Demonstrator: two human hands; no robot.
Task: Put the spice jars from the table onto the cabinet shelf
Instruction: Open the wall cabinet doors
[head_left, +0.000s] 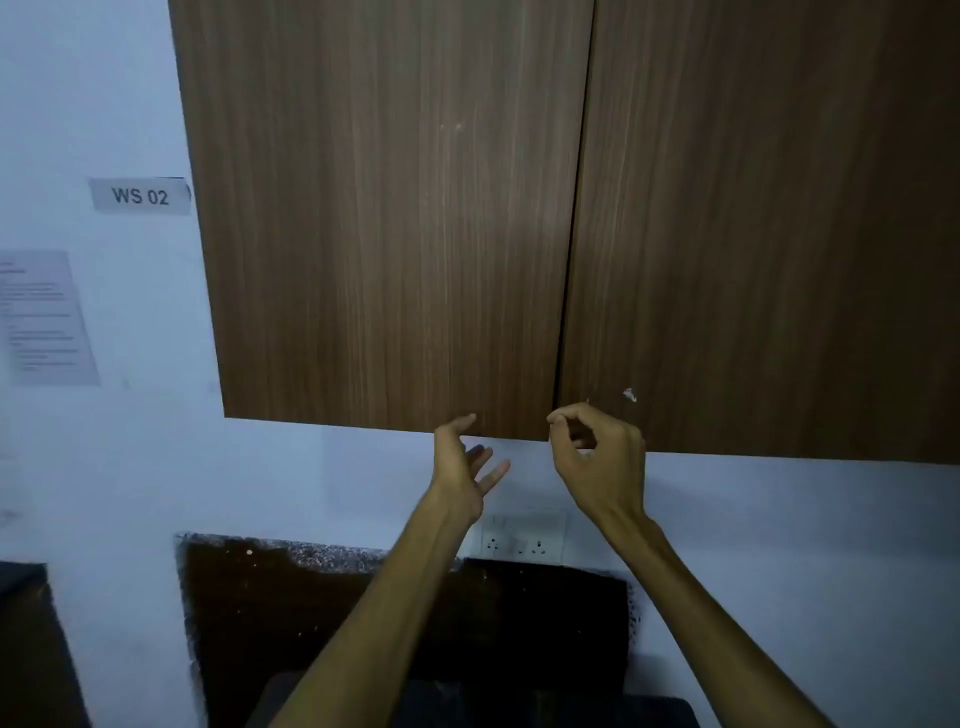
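A brown wooden wall cabinet fills the upper view, with its left door (389, 223) and right door (769, 223) both closed. The shelf inside is hidden. My left hand (462, 467) is raised just under the bottom edge of the left door, fingers apart, thumb tip at the edge. At the lower corner of the right door, beside the gap between the doors, my right hand (597, 452) has its fingers curled and holds nothing. No spice jars or table are in view.
A white wall carries a "WS 02" label (140, 196) and a printed sheet (47, 317) at the left. A white socket plate (522, 540) sits below the cabinet. A dark speckled stone panel (405, 613) lies behind my forearms.
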